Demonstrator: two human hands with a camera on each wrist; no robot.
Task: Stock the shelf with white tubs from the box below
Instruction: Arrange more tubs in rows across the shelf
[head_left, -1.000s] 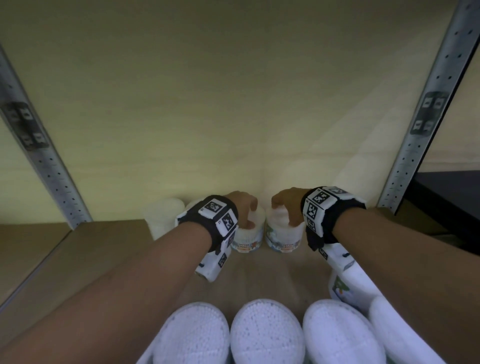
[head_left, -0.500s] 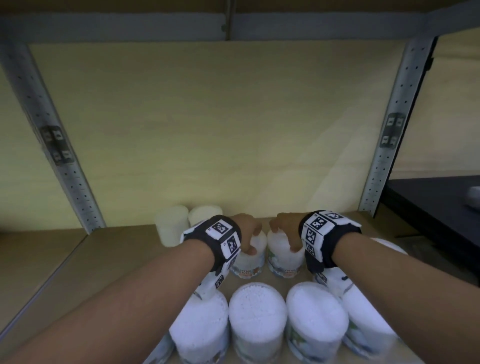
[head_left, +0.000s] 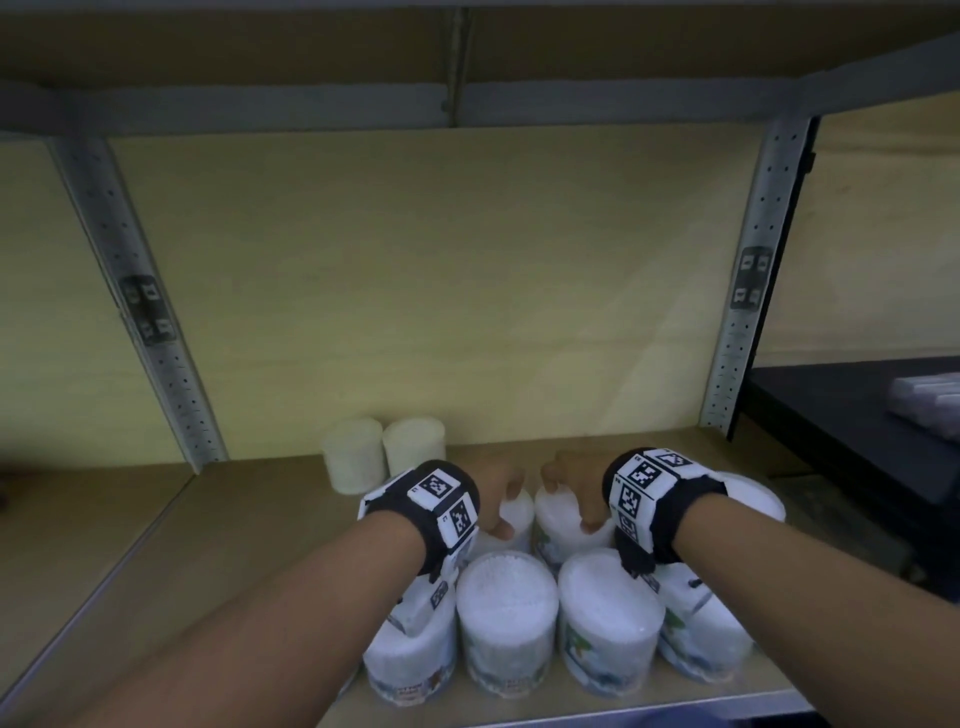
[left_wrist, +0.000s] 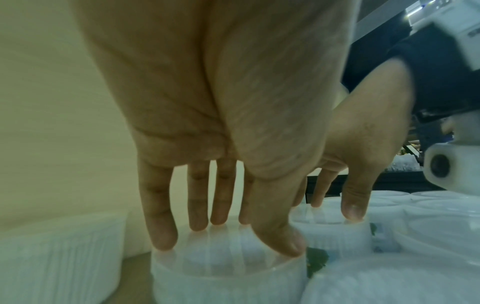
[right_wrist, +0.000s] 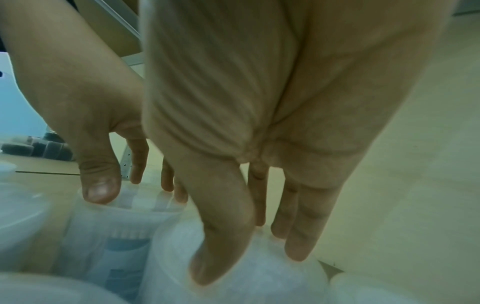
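Both forearms are bare, without sleeves. Each wrist wears a wide black band (head_left: 431, 512) carrying white square plates printed with black-and-white coded markers. The right wrist's band (head_left: 660, 499) matches it. A white camera housing with a round dark lens (left_wrist: 439, 165) hangs under the right wrist. The hands wear no gloves.

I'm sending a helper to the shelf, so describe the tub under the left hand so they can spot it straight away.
On the wooden shelf, find the cluster of white tubs near the front edge. Behind the front row stand two tubs side by side, each with a hand on top. Yours is the left tub, gripped round its lid by the left hand.
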